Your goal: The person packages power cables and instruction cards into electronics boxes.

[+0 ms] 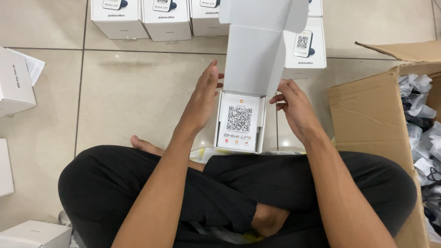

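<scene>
A small white box point(260, 121) stands on the tiled floor in front of my crossed legs, its lid point(255, 55) flipped up and open. Inside lies a white card point(239, 121) printed with a square black code pattern. My left hand point(202, 98) is flat against the box's left side, fingers straight and pointing up. My right hand point(294, 108) hovers at the box's right side near the lid hinge, fingers spread, holding nothing.
A row of closed white boxes point(166, 18) lines the far floor, with one more point(304, 48) behind the lid. An open cardboard carton point(367, 115) at right holds plastic-wrapped black items point(425, 133). More white boxes point(16, 82) lie at left.
</scene>
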